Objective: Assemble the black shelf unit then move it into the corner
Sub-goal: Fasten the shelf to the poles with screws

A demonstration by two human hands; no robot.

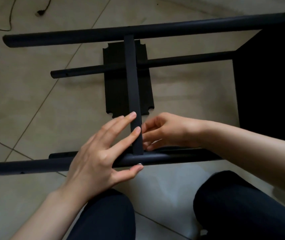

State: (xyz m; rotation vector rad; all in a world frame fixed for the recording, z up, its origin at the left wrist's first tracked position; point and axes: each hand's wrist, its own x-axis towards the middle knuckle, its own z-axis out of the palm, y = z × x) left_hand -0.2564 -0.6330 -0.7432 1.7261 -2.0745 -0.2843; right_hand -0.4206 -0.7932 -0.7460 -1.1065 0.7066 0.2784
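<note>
Crossbar [132, 94] running straight away from the body, long axis fore-and-aft, near end butted onto the near pole [172, 157] lying left-to-right just past the knees, far end meeting the far pole [138, 30]. Shelf unit [266, 84] half built, lying on its side on the tiled floor [25, 101], the one fitted shelf panel at the right end. Loose black panel [112, 87] flat on the floor under the crossbar, with a third pole [181, 60] lying lower down beyond it.

Left hand [101, 153] spread open, fingers straight, two fingertips [136, 131] pressing the crossbar's left face, thumb under the near pole beside a small silver screw head [139, 164]. Right hand [166, 131] curled at the crossbar's right side, fingertips pinched close at the joint; whether anything sits between them cannot be told.

Both hands about equally near the joint, left steadying, right likely doing the fine work. Probably fixing this joint; moving to the corner not yet begun.

No containers in view.
</note>
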